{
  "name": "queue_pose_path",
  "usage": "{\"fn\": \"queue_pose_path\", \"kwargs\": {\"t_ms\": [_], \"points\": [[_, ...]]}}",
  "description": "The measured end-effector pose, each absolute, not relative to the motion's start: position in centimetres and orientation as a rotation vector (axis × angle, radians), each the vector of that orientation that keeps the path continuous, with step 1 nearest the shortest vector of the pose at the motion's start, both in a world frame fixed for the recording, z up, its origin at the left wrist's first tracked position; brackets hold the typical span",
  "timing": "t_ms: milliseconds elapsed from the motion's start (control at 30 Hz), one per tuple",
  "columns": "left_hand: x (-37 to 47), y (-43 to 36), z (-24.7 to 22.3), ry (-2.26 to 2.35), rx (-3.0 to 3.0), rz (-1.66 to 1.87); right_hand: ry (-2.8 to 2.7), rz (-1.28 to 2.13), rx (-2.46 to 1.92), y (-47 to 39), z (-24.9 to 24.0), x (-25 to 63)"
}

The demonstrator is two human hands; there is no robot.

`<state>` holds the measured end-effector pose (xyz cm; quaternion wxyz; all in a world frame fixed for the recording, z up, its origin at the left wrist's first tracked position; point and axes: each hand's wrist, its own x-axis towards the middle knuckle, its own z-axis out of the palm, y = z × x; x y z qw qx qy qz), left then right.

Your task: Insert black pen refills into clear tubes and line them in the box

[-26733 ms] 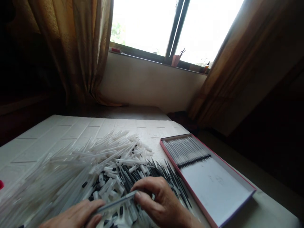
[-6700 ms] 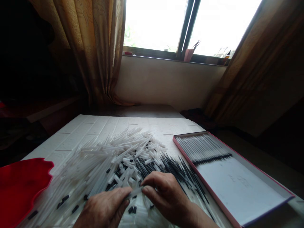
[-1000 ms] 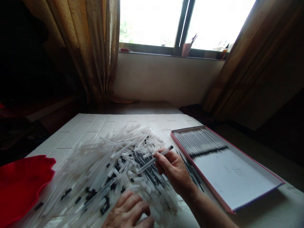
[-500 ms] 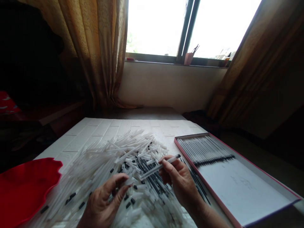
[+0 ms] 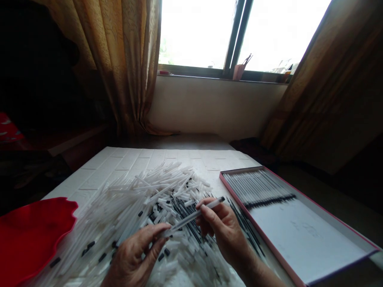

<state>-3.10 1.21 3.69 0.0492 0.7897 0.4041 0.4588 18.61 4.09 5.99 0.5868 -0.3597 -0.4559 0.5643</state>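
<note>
Pens (image 5: 260, 186) are lined up in the box (image 5: 329, 255), tons of loose barrels (image 5: 122, 199) left; another pen (image 5: 190, 218)'s pinched by the right hand (image 5: 226, 227), tip by the left hand (image 5: 133, 249), both nearly closed.

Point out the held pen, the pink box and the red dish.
Held pen (image 5: 187, 219), head view: clear barrel.
Pink box (image 5: 266, 239), head view: left side wall.
Red dish (image 5: 32, 235), head view: bare surface.

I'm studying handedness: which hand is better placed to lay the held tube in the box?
Probably the right hand: it grips the tube toward its black end, closer to the box than the left hand.
</note>
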Motion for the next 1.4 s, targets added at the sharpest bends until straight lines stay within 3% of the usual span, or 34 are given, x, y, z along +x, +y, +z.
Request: {"fn": "queue_pose_path", "kwargs": {"t_ms": [433,800,900,1133,1400], "points": [[-3.6,1.1,4.2,1.178,2.149,1.248,-1.351,1.56,-0.873,4.2,6.6,19.8],[-4.4,1.6,4.1,1.069,2.351,1.07,-1.555,1.809,-0.901,5.1,5.7,22.3],[-4.5,1.6,4.4,1.08,2.382,1.15,-1.587,1.751,-0.91,5.2,5.7,21.9],[-4.7,1.7,5.5,1.157,2.39,1.173,-1.84,1.186,-1.044,5.1,5.8,21.0],[-5.1,2.0,5.2,0.976,2.51,0.906,-2.196,1.148,-1.047,4.3,6.1,21.1]]}}
